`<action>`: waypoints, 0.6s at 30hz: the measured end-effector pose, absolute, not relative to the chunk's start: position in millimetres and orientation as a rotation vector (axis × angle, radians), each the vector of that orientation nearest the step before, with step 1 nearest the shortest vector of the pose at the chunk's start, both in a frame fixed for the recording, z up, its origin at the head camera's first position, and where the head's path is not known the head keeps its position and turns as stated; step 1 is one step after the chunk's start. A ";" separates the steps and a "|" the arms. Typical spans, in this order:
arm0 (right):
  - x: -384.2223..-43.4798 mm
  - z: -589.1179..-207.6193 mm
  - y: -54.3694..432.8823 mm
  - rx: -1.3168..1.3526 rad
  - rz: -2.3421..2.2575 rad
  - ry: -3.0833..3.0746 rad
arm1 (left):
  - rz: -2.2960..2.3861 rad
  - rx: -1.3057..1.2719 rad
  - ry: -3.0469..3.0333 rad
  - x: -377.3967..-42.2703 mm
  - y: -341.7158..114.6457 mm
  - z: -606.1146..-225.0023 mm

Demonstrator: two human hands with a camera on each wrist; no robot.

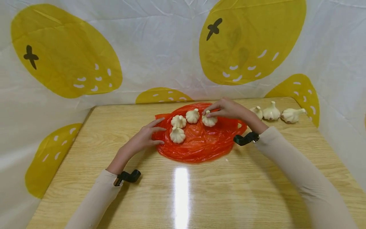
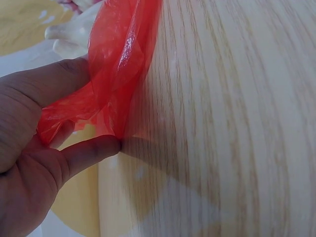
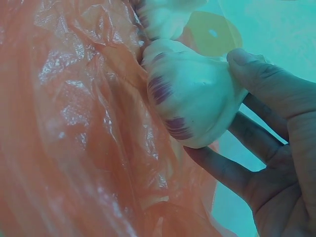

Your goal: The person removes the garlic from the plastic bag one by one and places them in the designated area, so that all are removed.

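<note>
Garlic bulb (image 1: 210,120) is in the right hand's pinch, over the right half of the red bag. Nearest me on the head view: two beige sleeves (image 1: 294,171) reaching in over the wood-grain table (image 1: 137,203), with a black wrist mount (image 1: 130,176) on the left wrist and another on the right. Left hand (image 1: 143,136) is next: fingers spread and relaxed at the left edge of the red bag (image 1: 208,144); left wrist view shows them touching the film. Bag lies spread and crumpled. Three bulbs sit on its left half: near one (image 1: 177,135), middle one (image 1: 178,121), far one (image 1: 193,116). Right hand (image 1: 227,108) comes over from the right. On its wrist view I get the thumb at the bulb's stem end, fingers underneath, purple-streaked body pointing away from the palm. Can't tell if that bulb touches the bag. Beyond the right wrist, three more bulbs (image 1: 271,112) line up on the table, leftmost partly hidden by the arm. Behind everything: white cloth (image 1: 160,47) with big yellow prints.
</note>
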State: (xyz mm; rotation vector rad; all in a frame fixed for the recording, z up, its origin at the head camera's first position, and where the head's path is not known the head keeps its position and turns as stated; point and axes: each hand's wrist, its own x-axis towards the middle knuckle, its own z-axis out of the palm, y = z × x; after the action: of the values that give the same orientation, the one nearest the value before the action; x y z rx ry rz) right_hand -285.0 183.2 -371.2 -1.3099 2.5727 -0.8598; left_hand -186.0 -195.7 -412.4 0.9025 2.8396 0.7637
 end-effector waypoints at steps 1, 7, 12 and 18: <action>-284.1 -370.3 183.3 -1.299 -0.862 2.575 | 0.768 0.903 2.839 -185.8 -196.0 -412.3; -280.6 -368.8 185.4 -1.261 -0.914 2.565 | 0.780 0.907 2.836 -186.6 -197.8 -411.8; -277.6 -369.9 189.2 -1.258 -0.920 2.576 | 0.777 0.912 2.840 -187.3 -198.5 -412.1; -273.9 -373.5 196.2 -1.254 -0.931 2.590 | 0.779 0.915 2.841 -187.8 -198.7 -412.1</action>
State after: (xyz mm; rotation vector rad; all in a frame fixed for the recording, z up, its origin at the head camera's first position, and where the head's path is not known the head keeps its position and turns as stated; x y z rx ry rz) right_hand -273.9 196.2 -373.5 -1.2537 2.5904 -0.9310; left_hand -187.8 -198.7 -412.1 0.9148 2.8406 0.7786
